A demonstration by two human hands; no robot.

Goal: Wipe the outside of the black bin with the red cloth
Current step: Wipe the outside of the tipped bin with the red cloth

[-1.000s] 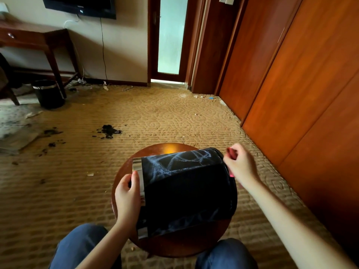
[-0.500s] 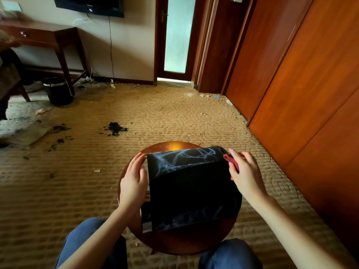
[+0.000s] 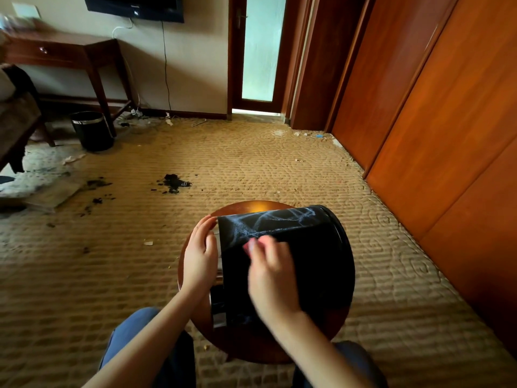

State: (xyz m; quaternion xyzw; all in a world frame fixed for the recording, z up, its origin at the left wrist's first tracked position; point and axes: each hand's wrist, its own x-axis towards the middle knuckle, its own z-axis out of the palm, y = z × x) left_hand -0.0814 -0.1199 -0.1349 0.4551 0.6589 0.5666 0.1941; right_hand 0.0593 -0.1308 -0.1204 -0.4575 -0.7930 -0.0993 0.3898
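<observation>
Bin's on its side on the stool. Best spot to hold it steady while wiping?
The rim, from the left: the black bin lies sideways on the stool, mouth facing left, so the rim gives an edge to hook. The curved wall would likely roll.

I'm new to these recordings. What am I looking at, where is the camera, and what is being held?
No machine here: a person works with bare hands. All pictures come from one camera worn on the head, looking forward and down. A black bin lies on its side on a small round table. The left hand rests against its rimmed end. The right hand, blurred, holds a red cloth on the bin's side. A second bin stands on the carpet beside a desk.
</observation>
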